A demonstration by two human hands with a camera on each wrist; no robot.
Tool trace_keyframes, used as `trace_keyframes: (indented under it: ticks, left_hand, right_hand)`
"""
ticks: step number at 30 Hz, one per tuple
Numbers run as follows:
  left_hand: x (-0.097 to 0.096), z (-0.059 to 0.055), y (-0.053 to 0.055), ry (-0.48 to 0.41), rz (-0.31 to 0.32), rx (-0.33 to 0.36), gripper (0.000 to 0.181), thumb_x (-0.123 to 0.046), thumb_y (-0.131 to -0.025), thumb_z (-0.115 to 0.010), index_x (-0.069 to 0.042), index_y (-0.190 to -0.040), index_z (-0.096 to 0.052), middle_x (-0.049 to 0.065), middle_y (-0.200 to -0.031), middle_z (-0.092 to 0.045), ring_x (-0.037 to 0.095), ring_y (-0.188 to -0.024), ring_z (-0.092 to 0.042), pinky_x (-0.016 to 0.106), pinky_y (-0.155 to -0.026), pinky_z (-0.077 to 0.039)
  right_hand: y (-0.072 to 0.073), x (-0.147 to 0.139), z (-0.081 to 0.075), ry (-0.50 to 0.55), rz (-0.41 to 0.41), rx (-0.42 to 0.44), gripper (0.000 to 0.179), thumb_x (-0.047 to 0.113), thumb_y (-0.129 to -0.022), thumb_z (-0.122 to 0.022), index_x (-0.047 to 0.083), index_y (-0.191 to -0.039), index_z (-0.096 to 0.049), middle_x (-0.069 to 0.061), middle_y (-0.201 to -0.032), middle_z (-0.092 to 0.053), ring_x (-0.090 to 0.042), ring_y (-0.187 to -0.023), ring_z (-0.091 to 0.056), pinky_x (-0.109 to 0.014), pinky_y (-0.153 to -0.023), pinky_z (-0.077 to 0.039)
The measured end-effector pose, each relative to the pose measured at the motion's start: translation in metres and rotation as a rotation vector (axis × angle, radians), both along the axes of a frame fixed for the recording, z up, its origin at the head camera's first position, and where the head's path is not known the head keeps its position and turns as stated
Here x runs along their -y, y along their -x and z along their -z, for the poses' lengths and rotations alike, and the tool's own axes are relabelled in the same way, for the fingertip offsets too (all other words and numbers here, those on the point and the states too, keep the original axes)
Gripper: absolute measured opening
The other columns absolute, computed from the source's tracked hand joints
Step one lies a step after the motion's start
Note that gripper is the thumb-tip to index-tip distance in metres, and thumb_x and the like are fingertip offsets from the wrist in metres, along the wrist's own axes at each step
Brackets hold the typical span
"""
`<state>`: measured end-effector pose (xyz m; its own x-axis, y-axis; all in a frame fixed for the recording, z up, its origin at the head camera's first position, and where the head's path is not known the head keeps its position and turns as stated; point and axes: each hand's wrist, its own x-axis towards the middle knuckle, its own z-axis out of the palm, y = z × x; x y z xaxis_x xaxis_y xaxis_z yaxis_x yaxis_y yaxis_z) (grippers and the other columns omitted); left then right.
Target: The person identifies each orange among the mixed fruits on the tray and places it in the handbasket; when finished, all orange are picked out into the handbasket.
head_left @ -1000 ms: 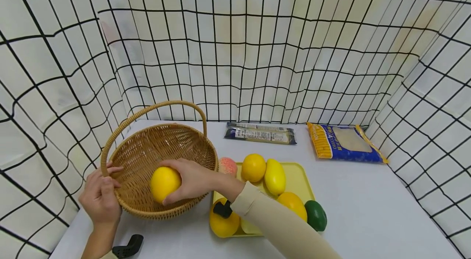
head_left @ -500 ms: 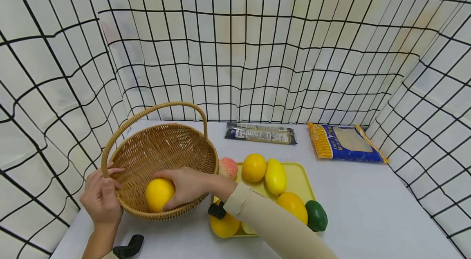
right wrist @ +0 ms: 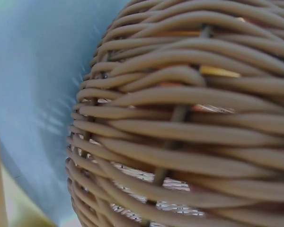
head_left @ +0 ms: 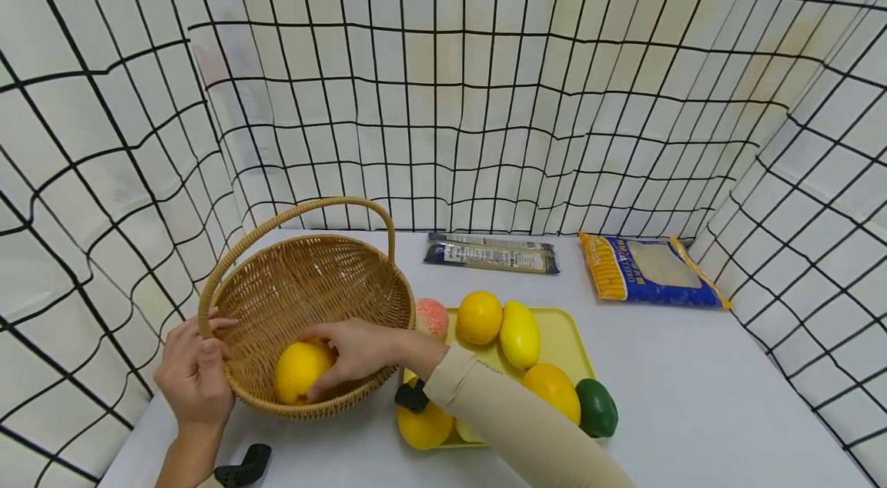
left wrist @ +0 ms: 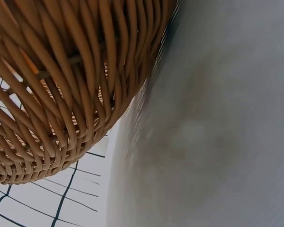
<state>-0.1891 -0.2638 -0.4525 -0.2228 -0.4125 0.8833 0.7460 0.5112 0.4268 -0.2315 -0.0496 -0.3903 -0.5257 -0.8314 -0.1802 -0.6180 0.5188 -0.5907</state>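
White table (head_left: 693, 396), wicker basket (head_left: 298, 272) near the left edge, left hand (head_left: 196, 372) gripping it, right hand (head_left: 356, 349) clamped on yellow fruit (head_left: 298, 374) inside

A lab-type booth (head_left: 446, 142), so far as the walled-in view allows one to judge, is indicated by a white tabletop (head_left: 693, 388) enclosed on three visible sides by white walls (head_left: 79, 126) crossed with a black grid (head_left: 435, 57), and by black wrist-worn devices (head_left: 244, 465).

Head view bright and evenly lit, soft shadows, left wrist view dimmer, tabletop (left wrist: 217, 123) blurred there, right wrist view bluish.
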Motion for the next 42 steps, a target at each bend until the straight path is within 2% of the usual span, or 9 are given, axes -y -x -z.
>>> trace_keyframes:
  ticks: [6,11,16,22,25,28,33,37,42]
  left_hand:
    - [0.002,-0.001,-0.001,0.013,-0.015,0.003,0.058,-0.023,-0.098,-0.052,0.000,-0.046,-0.045,0.010,-0.076,-0.070,0.019,-0.099,-0.066,0.027,-0.096,-0.046]
    - [0.004,0.000,-0.001,0.016,-0.019,0.019,0.053,-0.016,-0.097,-0.049,0.000,-0.046,-0.046,0.011,-0.076,-0.070,0.018,-0.099,-0.066,0.026,-0.096,-0.046]
    - [0.005,-0.002,0.000,0.004,-0.013,0.038,0.048,-0.011,-0.093,-0.047,0.000,-0.047,-0.046,0.009,-0.077,-0.070,0.016,-0.099,-0.065,0.026,-0.095,-0.046]
    - [0.006,-0.002,0.002,-0.006,-0.024,0.070,0.042,-0.006,-0.089,-0.044,0.001,-0.048,-0.047,0.006,-0.079,-0.071,0.015,-0.099,-0.065,0.024,-0.094,-0.046]
    - [0.007,-0.001,0.002,-0.008,-0.030,0.079,0.040,-0.005,-0.087,-0.043,0.001,-0.048,-0.047,0.006,-0.080,-0.071,0.014,-0.099,-0.064,0.023,-0.094,-0.046]
    - [0.009,0.001,0.003,-0.008,-0.036,0.092,0.039,-0.004,-0.086,-0.042,0.000,-0.048,-0.047,0.005,-0.080,-0.071,0.013,-0.099,-0.064,0.023,-0.093,-0.045]
    - [0.011,0.003,0.003,-0.013,-0.050,0.117,0.039,-0.004,-0.086,-0.042,-0.002,-0.047,-0.047,0.001,-0.081,-0.071,0.011,-0.099,-0.063,0.022,-0.093,-0.044]
    - [0.011,0.004,0.003,-0.017,-0.049,0.126,0.039,-0.004,-0.086,-0.042,-0.002,-0.047,-0.046,-0.001,-0.081,-0.071,0.012,-0.099,-0.063,0.022,-0.093,-0.044]
    - [0.010,0.004,0.003,-0.020,-0.041,0.121,0.040,-0.004,-0.086,-0.041,-0.002,-0.047,-0.046,0.001,-0.080,-0.071,0.012,-0.099,-0.063,0.022,-0.093,-0.044]
  right_hand:
    - [-0.001,-0.005,-0.006,0.086,0.062,-0.044,0.068,0.040,-0.085,-0.073,0.021,-0.144,-0.046,0.007,-0.139,-0.053,-0.005,-0.119,-0.052,-0.015,-0.094,-0.043]
    - [-0.005,-0.022,-0.013,0.210,0.114,-0.063,0.057,0.037,-0.089,-0.070,0.024,-0.141,-0.050,0.006,-0.138,-0.054,-0.007,-0.114,-0.056,-0.016,-0.088,-0.047]
    - [-0.014,-0.048,-0.015,0.399,0.179,-0.091,0.048,0.032,-0.091,-0.069,0.021,-0.136,-0.055,0.010,-0.134,-0.056,-0.005,-0.116,-0.053,-0.020,-0.092,-0.049]
    - [-0.029,-0.078,-0.013,0.622,0.255,-0.107,0.039,0.023,-0.093,-0.066,0.020,-0.131,-0.058,0.009,-0.131,-0.057,-0.006,-0.118,-0.054,-0.033,-0.098,-0.050]
    - [-0.036,-0.089,-0.009,0.711,0.315,-0.095,0.038,0.018,-0.093,-0.066,0.020,-0.129,-0.059,0.007,-0.129,-0.058,-0.009,-0.114,-0.057,-0.037,-0.098,-0.050]
    - [-0.043,-0.098,-0.004,0.791,0.359,-0.047,0.038,0.011,-0.091,-0.067,0.015,-0.129,-0.059,0.001,-0.127,-0.060,-0.019,-0.111,-0.059,-0.042,-0.098,-0.051]
    - [-0.051,-0.108,0.005,0.788,0.394,-0.018,0.038,0.008,-0.090,-0.068,0.007,-0.126,-0.060,-0.008,-0.126,-0.060,-0.027,-0.111,-0.059,-0.040,-0.096,-0.052]
    - [-0.056,-0.118,0.014,0.702,0.417,-0.014,0.035,0.014,-0.089,-0.070,0.009,-0.123,-0.063,-0.002,-0.124,-0.062,-0.021,-0.109,-0.060,-0.033,-0.094,-0.053]
    - [-0.058,-0.126,0.026,0.626,0.416,0.022,0.035,0.020,-0.089,-0.071,0.013,-0.123,-0.064,0.000,-0.125,-0.063,-0.017,-0.108,-0.061,-0.034,-0.092,-0.054]
